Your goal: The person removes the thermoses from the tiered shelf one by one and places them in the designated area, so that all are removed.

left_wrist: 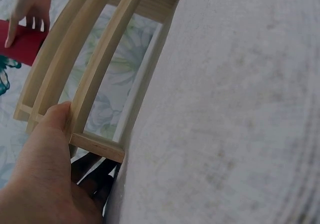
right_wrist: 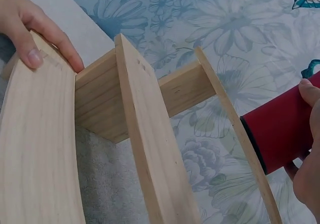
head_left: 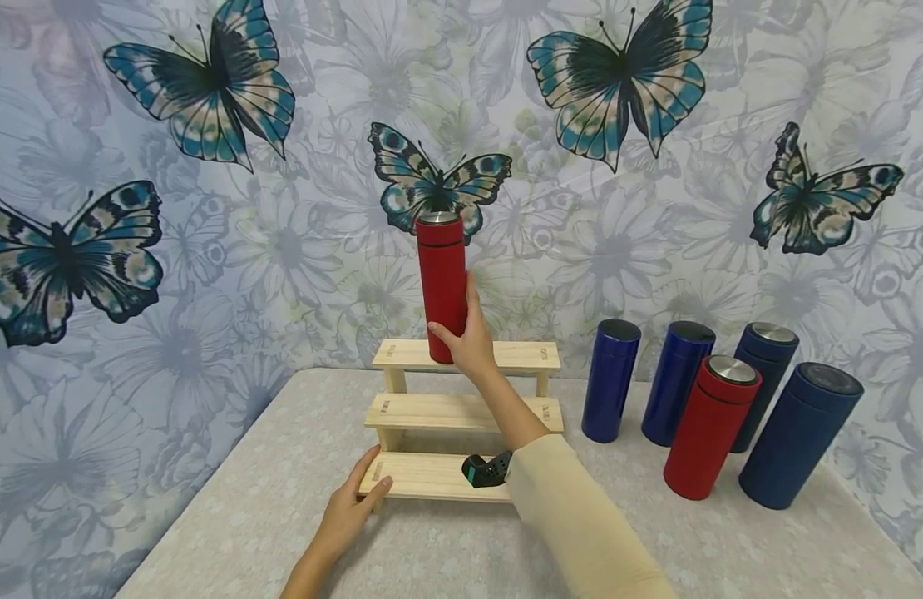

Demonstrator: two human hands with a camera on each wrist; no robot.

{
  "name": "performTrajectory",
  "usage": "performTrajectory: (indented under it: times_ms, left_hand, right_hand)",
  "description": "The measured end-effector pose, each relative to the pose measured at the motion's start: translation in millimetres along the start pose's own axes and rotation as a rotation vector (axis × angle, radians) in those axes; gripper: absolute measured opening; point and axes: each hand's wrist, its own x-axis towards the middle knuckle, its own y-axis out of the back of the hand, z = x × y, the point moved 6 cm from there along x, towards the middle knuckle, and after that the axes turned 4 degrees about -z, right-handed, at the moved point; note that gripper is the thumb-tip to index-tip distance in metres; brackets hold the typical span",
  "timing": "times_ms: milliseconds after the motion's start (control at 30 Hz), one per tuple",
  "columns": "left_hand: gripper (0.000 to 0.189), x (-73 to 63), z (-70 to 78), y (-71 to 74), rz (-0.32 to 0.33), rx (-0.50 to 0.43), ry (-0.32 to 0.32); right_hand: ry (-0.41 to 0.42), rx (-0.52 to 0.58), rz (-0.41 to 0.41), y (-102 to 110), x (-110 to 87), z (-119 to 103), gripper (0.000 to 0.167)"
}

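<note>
My right hand [head_left: 472, 343] grips a tall red vacuum flask [head_left: 442, 287] with a steel-topped lid, thumb on one side and fingers on the other. The flask is nearly upright at the top step of a three-step wooden rack [head_left: 461, 411]. In the right wrist view its dark base [right_wrist: 254, 144] is right at the top board; whether it touches, I cannot tell. My left hand [head_left: 347, 507] holds the left end of the lowest step, thumb on top of the board. The left wrist view shows the fingers [left_wrist: 90, 176] curled beneath the end piece.
Right of the rack stand two glossy blue flasks [head_left: 611, 383], a second red flask [head_left: 712, 428], and two dark blue flasks [head_left: 800, 437]. A pale patterned cloth [head_left: 244, 499] covers the table. Behind hangs a butterfly-print backdrop [head_left: 319, 274]. A black wrist device [head_left: 486, 470] sits by the right cuff.
</note>
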Motion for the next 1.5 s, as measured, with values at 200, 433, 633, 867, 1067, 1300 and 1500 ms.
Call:
performTrajectory:
  times_ms: [200,433,633,867,1067,1300,1500]
  left_hand:
    - [0.065,-0.1,-3.1,-2.1,-0.004,-0.003,0.007]
    - [0.066,-0.8,-4.6,-4.2,-0.001,-0.007,0.021]
    - [0.066,-2.5,-5.9,-5.6,-0.009,-0.017,0.015]
    - [0.065,-1.5,-5.3,-5.6,-0.016,-0.021,0.021]
    - [0.065,-0.1,-3.9,-4.0,0.001,-0.01,0.017]
    - [0.063,1.4,-3.1,0.0,0.013,-0.006,0.021]
    - [0.062,1.5,1.6,1.9,0.021,0.009,-0.002]
  right_hand:
    - [0.006,-0.036,0.057,8.7,-15.2,2.0,0.091]
    - [0.072,-0.063,0.093,23.7,-36.8,-0.9,0.091]
    - [0.143,-0.074,0.096,38.4,-60.6,-4.2,0.092]
    - [0.247,-0.1,0.131,59.6,-92.6,-14.1,0.095]
    - [0.397,-0.116,0.204,90.1,-124.7,-48.1,0.096]
    - [0.429,-0.149,0.264,134.9,-151.9,-49.5,0.1]
    - [0.359,-0.26,0.314,169.3,-175.8,-33.5,0.101]
